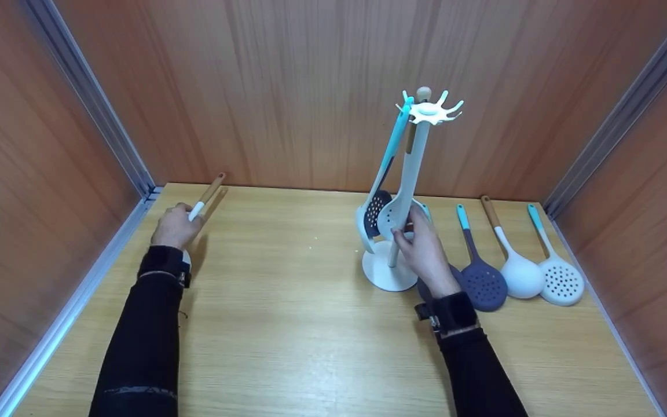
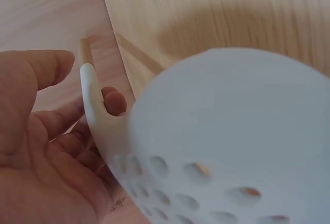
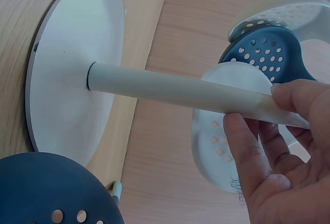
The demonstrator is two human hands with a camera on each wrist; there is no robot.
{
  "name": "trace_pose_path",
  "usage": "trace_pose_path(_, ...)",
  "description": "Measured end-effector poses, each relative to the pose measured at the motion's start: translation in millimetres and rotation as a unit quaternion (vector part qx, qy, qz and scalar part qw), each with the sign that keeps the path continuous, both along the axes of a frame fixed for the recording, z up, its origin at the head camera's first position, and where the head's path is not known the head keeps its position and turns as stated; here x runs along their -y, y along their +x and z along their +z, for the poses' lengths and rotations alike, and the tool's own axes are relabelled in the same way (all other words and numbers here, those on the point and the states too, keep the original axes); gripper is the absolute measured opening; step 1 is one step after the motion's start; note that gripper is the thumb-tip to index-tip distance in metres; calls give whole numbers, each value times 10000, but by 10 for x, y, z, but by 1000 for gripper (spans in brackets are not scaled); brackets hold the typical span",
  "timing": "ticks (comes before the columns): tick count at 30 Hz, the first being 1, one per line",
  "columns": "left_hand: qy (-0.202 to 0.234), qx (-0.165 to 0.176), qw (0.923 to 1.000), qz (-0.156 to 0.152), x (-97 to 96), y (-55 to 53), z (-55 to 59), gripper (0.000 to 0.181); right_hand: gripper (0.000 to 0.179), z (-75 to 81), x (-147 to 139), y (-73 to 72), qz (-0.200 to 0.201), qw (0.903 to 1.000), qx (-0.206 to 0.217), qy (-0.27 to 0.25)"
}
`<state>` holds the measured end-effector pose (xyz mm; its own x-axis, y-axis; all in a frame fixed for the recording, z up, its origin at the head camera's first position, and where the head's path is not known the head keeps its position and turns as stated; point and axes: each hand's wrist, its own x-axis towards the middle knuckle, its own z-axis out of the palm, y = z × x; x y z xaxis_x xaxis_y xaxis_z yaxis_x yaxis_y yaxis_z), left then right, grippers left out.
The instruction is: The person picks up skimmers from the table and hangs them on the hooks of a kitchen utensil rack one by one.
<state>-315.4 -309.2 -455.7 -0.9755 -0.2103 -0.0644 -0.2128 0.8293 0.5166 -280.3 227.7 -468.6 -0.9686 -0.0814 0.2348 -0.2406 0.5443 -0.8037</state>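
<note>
In the head view my left hand (image 1: 176, 226) holds a white skimmer with a wooden handle (image 1: 212, 191) at the table's left. The left wrist view shows fingers curled behind its neck, the thumb apart, and the holed bowl (image 2: 232, 131) large in front. My right hand (image 1: 423, 249) grips the pole (image 3: 165, 87) of a white utensil stand (image 1: 380, 272), thumb and fingers on either side. From its hooked top (image 1: 431, 110) hang a turquoise-handled utensil (image 1: 394, 139), a dark skimmer (image 3: 258, 53) and a white holed utensil (image 3: 214, 141).
Right of the stand lie a dark skimmer (image 1: 481, 284), a white ladle (image 1: 521, 277) and a white skimmer (image 1: 562, 281). Another dark utensil (image 1: 426, 289) is partly hidden by my right wrist. Wood-grain panels (image 1: 281, 87) enclose the table at the back and sides.
</note>
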Motion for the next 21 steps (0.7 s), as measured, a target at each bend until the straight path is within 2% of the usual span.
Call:
trace_pose_path(5,13,-153,9999,13,-23,-2,13,56,65,12,4,8,-8,10000,40,18)
trace_pose_path(14,83,-171,9997,128,-83,-21,46,50,65,17,8,13,-34,10000,30,69)
trace_pose_path(21,-150,-420,9989,143,-114,-20,83,45,62,-3,12,15,8,9996,-276,31)
